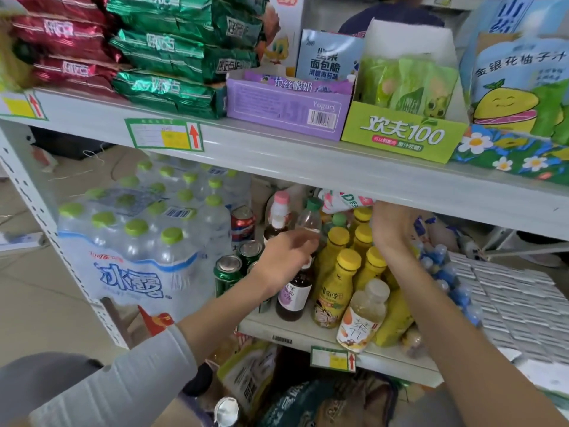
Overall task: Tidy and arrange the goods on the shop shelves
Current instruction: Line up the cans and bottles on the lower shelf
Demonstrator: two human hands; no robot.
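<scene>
My left hand (286,257) reaches into the lower shelf (295,332) and grips a clear bottle with a green cap (310,218) near its base, lifted among the drinks. My right hand (389,229) is further in, just under the upper shelf board (277,152), holding one end of a white, pink and green packet (341,200) above the bottles; its fingertips are hidden. Between my hands stand several yellow-capped juice bottles (337,272). A dark bottle with a purple label (294,298) and a pale tea bottle (363,315) stand at the front.
A shrink-wrapped pack of water bottles (132,241) fills the left, with green cans (228,269) beside it. Small blue-capped bottles (446,272) lie at the right. Above sit green snack bags (172,57), a purple yogurt box (286,106) and a green display box (403,131).
</scene>
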